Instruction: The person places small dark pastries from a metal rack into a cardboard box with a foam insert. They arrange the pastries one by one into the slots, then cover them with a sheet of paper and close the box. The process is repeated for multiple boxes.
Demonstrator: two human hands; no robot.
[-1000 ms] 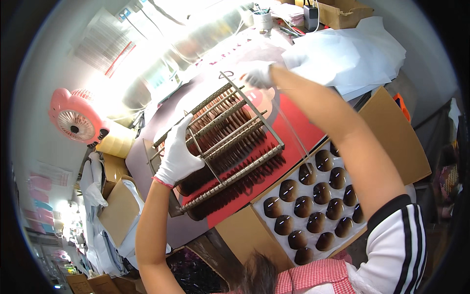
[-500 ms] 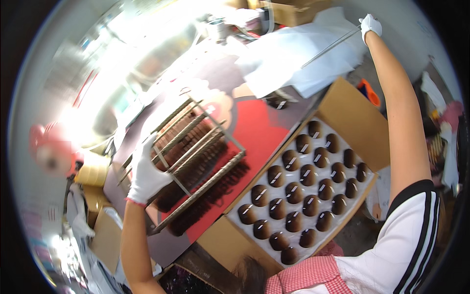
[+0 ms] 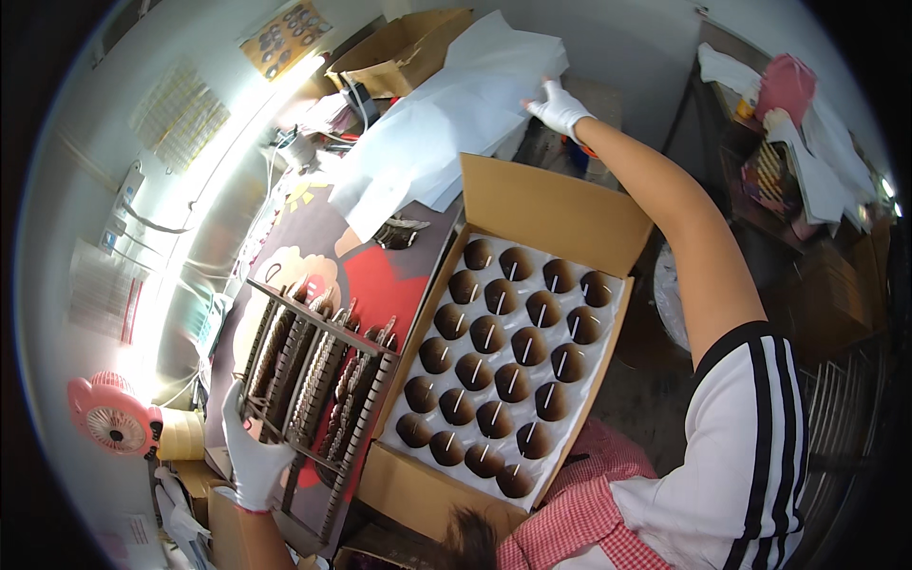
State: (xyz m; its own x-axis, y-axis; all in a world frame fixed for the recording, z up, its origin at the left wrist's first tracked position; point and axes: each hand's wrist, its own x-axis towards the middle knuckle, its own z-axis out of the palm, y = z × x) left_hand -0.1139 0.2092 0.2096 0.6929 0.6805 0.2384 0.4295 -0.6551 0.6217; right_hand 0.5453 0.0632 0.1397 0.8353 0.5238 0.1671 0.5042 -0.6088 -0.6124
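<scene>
My left hand [image 3: 255,464], in a white glove, grips the left end of a slotted metal rack [image 3: 372,350]. Several dark curved lenses [image 3: 328,380] stand on edge in it, over a red and grey printed mat [image 3: 380,275]. My right hand [image 3: 560,109] reaches forward in a white glove with bare fingertips. Its fingers are apart beside the translucent white sheets [image 3: 456,104], and nothing shows between them. Between my arms lies an open cardboard box [image 3: 556,204], where brown gradient lenses [image 3: 487,334] sit in rows on white lining.
A pair of small dark pieces [image 3: 399,231] lies on the mat beyond the rack. A pink fan [image 3: 114,418] and yellow tape rolls [image 3: 180,435] stand at the left. Another cardboard box [image 3: 404,52] is at the back. A cluttered shelf [image 3: 750,142] stands at the right.
The rack has turned and come lower in view with my left hand still on it. My right hand has come left toward the sheets; the thin straight line extending from it no longer shows.
</scene>
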